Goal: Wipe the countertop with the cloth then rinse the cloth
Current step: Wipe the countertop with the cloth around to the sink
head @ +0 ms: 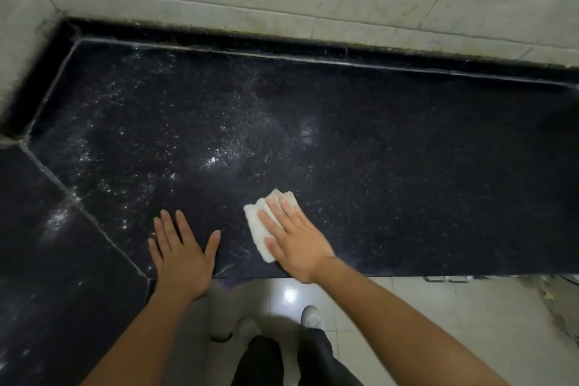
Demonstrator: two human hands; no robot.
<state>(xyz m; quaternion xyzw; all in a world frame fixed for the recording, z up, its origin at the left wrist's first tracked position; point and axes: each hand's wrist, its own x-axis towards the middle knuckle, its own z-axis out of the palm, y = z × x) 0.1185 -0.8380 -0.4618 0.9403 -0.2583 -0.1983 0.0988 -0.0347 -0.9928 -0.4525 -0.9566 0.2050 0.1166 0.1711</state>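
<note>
The cloth [262, 229], a folded white pad, lies flat on the dark speckled bench [407, 166] close to its front edge. Its long axis runs from the near edge up toward the back wall, tilted slightly to the right. The right hand [294, 236] sits directly on top of it, palm down, fingers spread and flat. This grip is wide and pressing, not closed around the cloth, which shows along the hand's left side and beyond the fingertips.

The left hand [180, 252] rests bare on the bench just to the left, also flat with fingers splayed, holding nothing. It seems to be bracing the person's lean.

Pale specks and smears lie across the bench beyond and to the left of the cloth, toward the back corner and the mitred seam [81, 207]. Judging from that, the wiping is still in hand, and the next stroke would carry the cloth forward and leftward. No tap or sink is in view for the rinse.
</note>
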